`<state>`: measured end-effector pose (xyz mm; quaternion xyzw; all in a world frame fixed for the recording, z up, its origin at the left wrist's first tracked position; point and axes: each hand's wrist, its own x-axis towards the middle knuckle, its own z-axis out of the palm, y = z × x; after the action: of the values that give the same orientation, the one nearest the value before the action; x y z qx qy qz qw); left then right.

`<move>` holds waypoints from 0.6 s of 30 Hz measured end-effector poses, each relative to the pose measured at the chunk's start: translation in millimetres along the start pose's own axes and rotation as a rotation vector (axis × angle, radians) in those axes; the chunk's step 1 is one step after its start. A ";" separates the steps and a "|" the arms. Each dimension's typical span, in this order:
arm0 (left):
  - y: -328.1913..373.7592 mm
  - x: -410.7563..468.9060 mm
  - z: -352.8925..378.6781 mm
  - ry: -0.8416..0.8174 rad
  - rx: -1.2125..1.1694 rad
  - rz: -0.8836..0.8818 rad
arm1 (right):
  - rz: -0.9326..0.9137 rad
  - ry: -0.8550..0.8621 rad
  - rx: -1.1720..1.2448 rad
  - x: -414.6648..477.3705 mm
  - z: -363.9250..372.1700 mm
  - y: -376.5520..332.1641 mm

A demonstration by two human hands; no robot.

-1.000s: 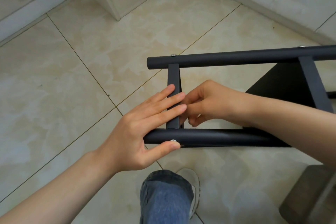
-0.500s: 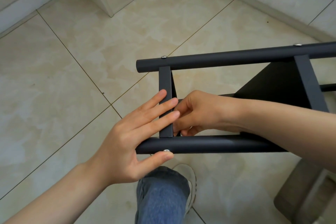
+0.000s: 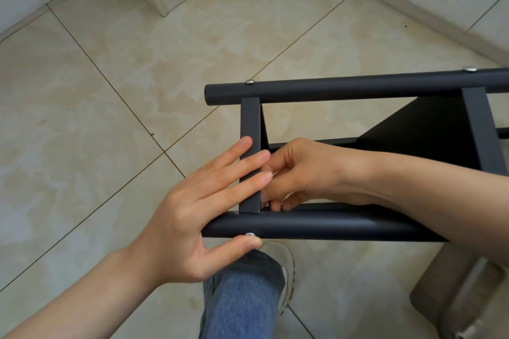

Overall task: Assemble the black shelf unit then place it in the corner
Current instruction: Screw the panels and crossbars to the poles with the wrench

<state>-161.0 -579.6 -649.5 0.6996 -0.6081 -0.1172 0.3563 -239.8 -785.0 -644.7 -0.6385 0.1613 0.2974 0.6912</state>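
Head view: black shelf unit (image 3: 427,129) turned on its side over the tiled floor (image 3: 110,118), short of the floor's far edge at the skirting, its tubes running off to the right; left hand (image 3: 192,209) spread, straight fingers pressed flat across the flat crossbar (image 3: 250,118), thumb under the near tube (image 3: 344,224) beside a screw head (image 3: 250,234); right hand (image 3: 308,170) behind the crossbar, fingers curled, tips pinching a small metal piece (image 3: 266,203) at the joint, what kind I cannot tell; jeans leg (image 3: 242,297) and shoe (image 3: 287,270) below the near tube.
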 end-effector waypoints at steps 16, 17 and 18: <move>2.1 0.5 -0.1 0.016 0.027 0.009 | 0.023 -0.065 0.044 -1.8 -2.9 -2.2; 2.3 0.7 -0.4 0.017 0.030 0.011 | 0.031 -0.065 0.046 -1.9 -2.7 -2.4; 2.6 0.9 -0.4 0.019 0.031 0.012 | 0.035 -0.065 0.052 -2.0 -2.5 -2.5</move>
<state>-162.6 -580.4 -647.3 0.7024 -0.6106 -0.0992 0.3520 -239.4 -787.9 -641.9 -0.6077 0.1577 0.3256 0.7070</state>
